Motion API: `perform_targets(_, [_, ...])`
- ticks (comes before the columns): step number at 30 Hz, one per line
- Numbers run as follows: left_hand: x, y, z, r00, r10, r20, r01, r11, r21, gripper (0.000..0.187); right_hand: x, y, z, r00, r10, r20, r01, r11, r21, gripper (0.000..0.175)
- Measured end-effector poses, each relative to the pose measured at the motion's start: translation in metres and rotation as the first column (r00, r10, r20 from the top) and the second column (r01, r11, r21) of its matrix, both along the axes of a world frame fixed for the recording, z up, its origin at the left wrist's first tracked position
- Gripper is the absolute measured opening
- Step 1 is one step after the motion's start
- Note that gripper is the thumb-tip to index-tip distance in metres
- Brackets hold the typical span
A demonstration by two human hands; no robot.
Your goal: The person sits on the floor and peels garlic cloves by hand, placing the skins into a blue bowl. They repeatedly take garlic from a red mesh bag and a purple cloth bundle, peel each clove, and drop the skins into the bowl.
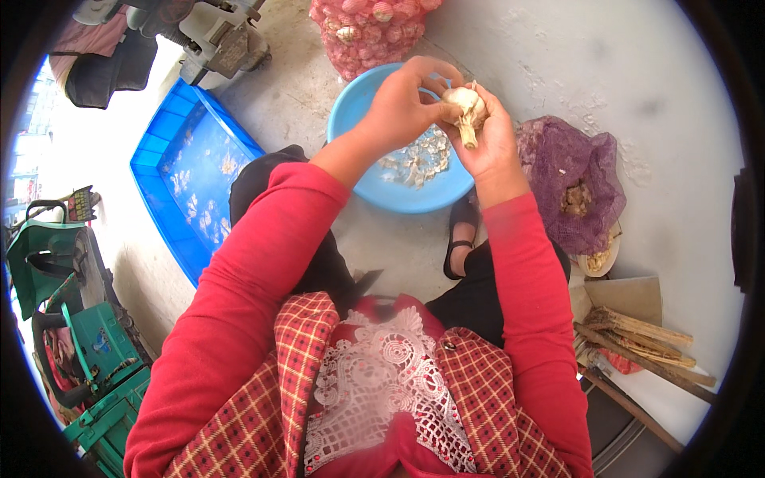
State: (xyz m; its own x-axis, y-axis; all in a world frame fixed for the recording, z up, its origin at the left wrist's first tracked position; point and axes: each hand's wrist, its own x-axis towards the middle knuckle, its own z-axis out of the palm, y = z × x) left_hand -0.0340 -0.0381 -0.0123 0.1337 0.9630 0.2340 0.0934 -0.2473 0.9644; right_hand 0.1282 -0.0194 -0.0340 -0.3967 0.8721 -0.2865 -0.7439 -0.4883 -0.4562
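Observation:
Both my hands are raised over the far right part of a light blue plastic basin (412,202). A whole garlic bulb (468,106) with a short dry stalk is held between them, its stalk pointing down towards me. My right hand (487,140) cups the bulb from below and the right side. From the left, my left hand (406,98) grips it, with the thumb pressed against the bulb near the stalk. Loose, papery garlic skins (421,158) lie in the bottom of the basin. My wrists and hands cover part of its rim.
A red mesh sack of garlic (370,36) stands behind the basin. A purple mesh bag (538,179) and a white bowl (606,266) lie on the right, near wooden sticks (651,337). A blue plastic crate (158,140) and green metal equipment (104,334) stand on the left.

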Motion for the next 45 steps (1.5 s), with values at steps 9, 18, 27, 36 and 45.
perform_targets(9, [-0.003,-0.001,0.004,0.994,0.087,0.063,-0.055,0.917,-0.396,0.026,-0.02,-0.015,0.002,0.992,-0.086,0.097,0.081,0.995,0.056,0.026])
perform_targets(18, [0.001,-0.002,0.001,0.998,0.054,-0.044,-0.054,0.999,0.001,0.028,-0.012,-0.005,0.003,0.975,-0.174,0.137,0.172,0.985,0.021,0.025])
perform_targets(27, [-0.006,0.001,0.004,0.996,0.068,-0.051,-0.063,0.995,0.079,0.029,-0.01,-0.009,0.019,0.95,-0.088,0.298,-0.013,0.947,0.322,0.027])
perform_targets(36, [-0.004,-0.001,0.008,0.995,-0.096,-0.001,0.096,0.995,0.031,0.032,-0.009,-0.002,0.008,0.98,-0.192,0.046,0.194,0.98,-0.051,0.033])
perform_targets(45, [-0.004,-0.003,0.011,0.867,-0.047,0.497,0.211,0.937,-0.279,0.046,-0.018,-0.008,0.016,0.962,-0.194,0.194,0.172,0.977,0.125,0.038])
